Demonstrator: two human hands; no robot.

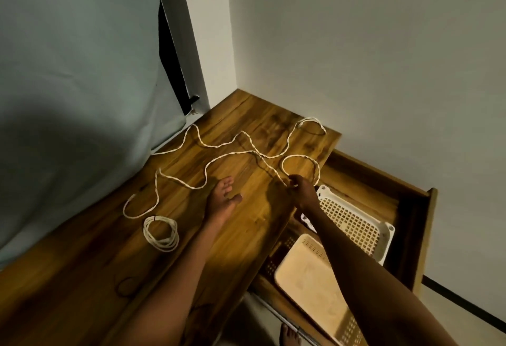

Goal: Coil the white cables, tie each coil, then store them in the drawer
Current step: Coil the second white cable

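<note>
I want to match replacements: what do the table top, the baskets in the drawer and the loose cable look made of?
Table top: wood, or wood-look laminate, with streaky brown grain. Baskets: moulded plastic, matte cream, with grid perforations. Loose cable: white twisted pair, probably plastic-sheathed.

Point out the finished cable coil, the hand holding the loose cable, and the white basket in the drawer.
cable coil (161,233): head view, on the coil's left strands, lying on the desk.
right hand (302,192): head view, back of the hand, pinching the loose cable.
white basket (353,222): head view, on its perforated base.
</note>
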